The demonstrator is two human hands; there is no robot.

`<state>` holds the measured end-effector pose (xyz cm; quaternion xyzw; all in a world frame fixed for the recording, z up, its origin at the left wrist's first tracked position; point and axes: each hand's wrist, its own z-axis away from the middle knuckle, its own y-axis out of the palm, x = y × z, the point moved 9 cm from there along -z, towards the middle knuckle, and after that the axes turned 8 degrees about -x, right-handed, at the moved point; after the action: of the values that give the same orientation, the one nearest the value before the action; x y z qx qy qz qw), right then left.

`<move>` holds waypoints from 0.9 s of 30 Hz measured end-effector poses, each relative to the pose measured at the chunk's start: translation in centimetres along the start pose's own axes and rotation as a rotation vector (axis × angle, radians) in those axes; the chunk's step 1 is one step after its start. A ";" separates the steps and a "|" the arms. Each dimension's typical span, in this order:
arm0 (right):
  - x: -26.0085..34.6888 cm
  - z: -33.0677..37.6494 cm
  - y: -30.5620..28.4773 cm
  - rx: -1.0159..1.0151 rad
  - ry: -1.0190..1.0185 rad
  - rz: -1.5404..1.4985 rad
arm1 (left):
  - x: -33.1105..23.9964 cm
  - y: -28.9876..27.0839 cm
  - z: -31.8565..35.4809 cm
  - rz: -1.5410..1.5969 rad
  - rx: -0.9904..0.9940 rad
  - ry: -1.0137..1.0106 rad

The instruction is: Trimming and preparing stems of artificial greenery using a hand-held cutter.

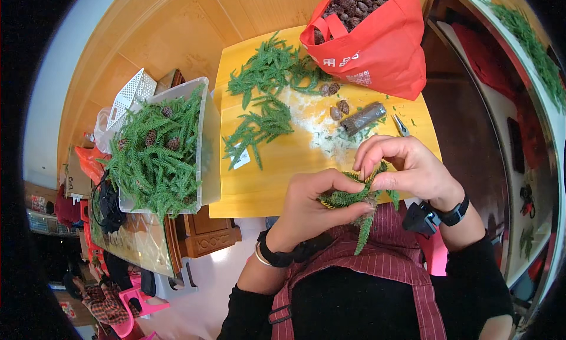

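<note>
In front of my apron, just past the near edge of the yellow table (pixel 265 192), I hold a green artificial pine sprig (pixel 364 231) between both hands. My left hand (pixel 312 207) pinches it with thumb and fingers from the left side. From the right, my right hand (pixel 415 169) is closed on the same sprig, its thumb and forefinger pressed together near the stem. Needles stick out below and between my fingers. Whether a wire or cone sits inside the grip is hidden.
A clear plastic bin (pixel 210 157) of pine sprigs and cones stands left. On the table lie loose sprigs (pixel 268 66), pine cones (pixel 343 106), a dark plastic-wrapped bundle (pixel 364 117), pliers (pixel 401 126) and white powder (pixel 330 141). A red bag (pixel 383 63) full of cones stands behind.
</note>
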<state>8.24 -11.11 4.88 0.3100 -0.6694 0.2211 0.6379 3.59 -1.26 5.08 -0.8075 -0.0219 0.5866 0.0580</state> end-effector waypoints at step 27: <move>-0.6 -0.1 -0.4 -0.115 0.011 0.138 | 1.5 -0.2 0.1 -0.006 -0.047 -0.067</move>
<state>8.61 -11.20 4.27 0.2245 -0.6972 0.2275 0.6417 3.94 -0.87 3.62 -0.7885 -0.0400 0.6124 0.0402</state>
